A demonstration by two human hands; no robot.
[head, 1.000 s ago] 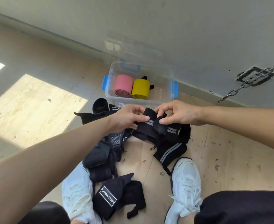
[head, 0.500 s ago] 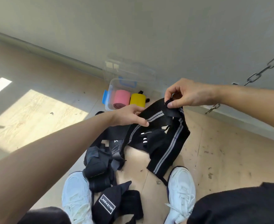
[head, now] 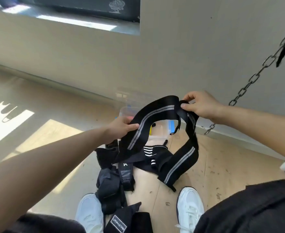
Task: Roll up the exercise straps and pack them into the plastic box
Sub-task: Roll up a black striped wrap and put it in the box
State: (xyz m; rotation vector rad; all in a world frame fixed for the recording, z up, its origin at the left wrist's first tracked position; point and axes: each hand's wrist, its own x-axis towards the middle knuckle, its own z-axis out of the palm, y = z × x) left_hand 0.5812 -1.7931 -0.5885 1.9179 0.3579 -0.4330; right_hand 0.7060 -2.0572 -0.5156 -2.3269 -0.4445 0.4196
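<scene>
Matt cloth strap (head: 157, 111) — clear plastic box (head: 162, 130).

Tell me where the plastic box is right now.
Head view, centre: the plastic box sits on the floor by the wall, mostly hidden behind the striped strap.

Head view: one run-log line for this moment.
step: striped strap held up, not yet rolled | left hand: grips it | right hand: pinches its end | plastic box: partly hidden behind it | other straps: piled on floor

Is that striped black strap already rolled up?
No, the striped strap hangs unrolled in an arc between the left hand and the right hand, its far end trailing down to the floor.
</scene>
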